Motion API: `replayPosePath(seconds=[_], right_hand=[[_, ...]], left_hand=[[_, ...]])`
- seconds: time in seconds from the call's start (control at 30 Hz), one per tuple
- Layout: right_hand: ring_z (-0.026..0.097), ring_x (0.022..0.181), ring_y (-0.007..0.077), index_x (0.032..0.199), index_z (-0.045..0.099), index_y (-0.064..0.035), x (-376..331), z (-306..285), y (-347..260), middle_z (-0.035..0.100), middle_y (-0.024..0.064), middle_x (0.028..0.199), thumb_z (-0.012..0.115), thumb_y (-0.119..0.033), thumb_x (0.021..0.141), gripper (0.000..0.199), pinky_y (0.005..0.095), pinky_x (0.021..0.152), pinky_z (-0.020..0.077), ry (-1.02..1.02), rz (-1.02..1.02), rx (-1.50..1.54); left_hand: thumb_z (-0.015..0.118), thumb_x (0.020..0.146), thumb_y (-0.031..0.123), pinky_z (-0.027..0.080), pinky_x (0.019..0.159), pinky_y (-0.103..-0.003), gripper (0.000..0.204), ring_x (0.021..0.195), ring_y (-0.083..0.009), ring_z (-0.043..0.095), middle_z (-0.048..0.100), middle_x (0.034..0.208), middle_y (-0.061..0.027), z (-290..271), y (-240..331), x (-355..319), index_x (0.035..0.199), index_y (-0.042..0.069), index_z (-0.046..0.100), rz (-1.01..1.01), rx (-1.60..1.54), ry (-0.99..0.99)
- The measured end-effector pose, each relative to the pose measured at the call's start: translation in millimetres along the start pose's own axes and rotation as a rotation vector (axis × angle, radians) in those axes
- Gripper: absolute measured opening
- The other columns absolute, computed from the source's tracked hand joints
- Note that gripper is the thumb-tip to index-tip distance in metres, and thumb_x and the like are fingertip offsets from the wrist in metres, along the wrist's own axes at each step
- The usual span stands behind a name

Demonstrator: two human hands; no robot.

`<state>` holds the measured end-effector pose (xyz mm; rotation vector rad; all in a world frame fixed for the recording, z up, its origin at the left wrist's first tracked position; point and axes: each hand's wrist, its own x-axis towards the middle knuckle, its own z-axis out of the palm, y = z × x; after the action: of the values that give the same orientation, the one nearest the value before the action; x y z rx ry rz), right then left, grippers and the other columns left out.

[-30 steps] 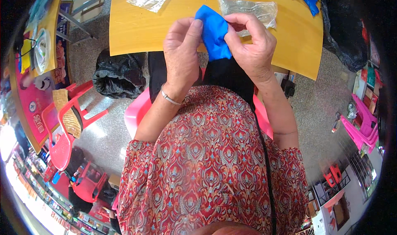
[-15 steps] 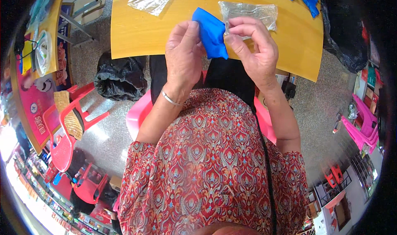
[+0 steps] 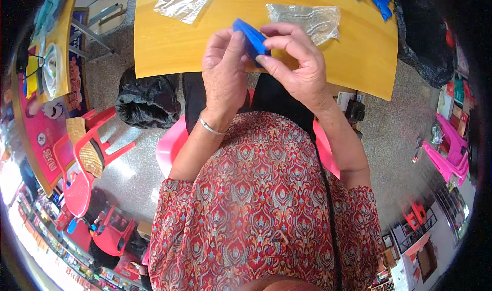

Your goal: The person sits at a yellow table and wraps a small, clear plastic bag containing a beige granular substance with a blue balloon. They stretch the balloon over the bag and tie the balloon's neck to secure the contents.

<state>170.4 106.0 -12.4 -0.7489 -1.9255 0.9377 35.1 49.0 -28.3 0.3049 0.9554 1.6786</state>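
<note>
While above yellow table (image 3: 174, 45), blue cloth (image 3: 249, 36) between both hands' fingers (image 3: 277, 41).

Bare tabletop (image 3: 169, 45) leftward — bags (image 3: 307, 19) ahead

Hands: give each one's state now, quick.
Left hand: closed, pinching the folded blue cloth.
Right hand: closed, pinching the same cloth.

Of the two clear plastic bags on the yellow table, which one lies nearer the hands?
The crumpled clear bag just beyond the right hand, almost touching its fingers. The flatter clear bag lies farther off at the table's far left edge.
</note>
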Motion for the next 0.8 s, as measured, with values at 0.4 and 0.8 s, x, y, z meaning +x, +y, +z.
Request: replayPosePath(seconds=[0.4,0.8], right_hand=[[0.059,0.096,0.0258,0.081,0.064,-0.0049,-2,-18,12,0.062,0.0117,0.098,0.072,-0.010,0.074,0.013,0.0332,0.083,0.0459,0.012,0.156,0.206],[0.050,0.106,0.0266,0.096,0.062,-0.0074,34,-24,40,0.057,0.0060,0.110,0.072,-0.033,0.072,0.036,0.0440,0.089,0.0358,-0.148,-0.020,-0.777]], left_hand=[[0.050,0.094,0.018,0.051,0.082,-0.036,0.023,0.095,-0.0237,0.062,0.061,0.108,-0.0165,6,3,3,0.110,0.001,0.052,-0.211,-0.166,-0.073],[0.049,0.094,0.022,0.045,0.093,-0.047,0.032,0.109,-0.0312,0.055,0.054,0.122,-0.0187,-11,10,17,0.119,0.002,0.049,-0.206,-0.289,-0.091]])
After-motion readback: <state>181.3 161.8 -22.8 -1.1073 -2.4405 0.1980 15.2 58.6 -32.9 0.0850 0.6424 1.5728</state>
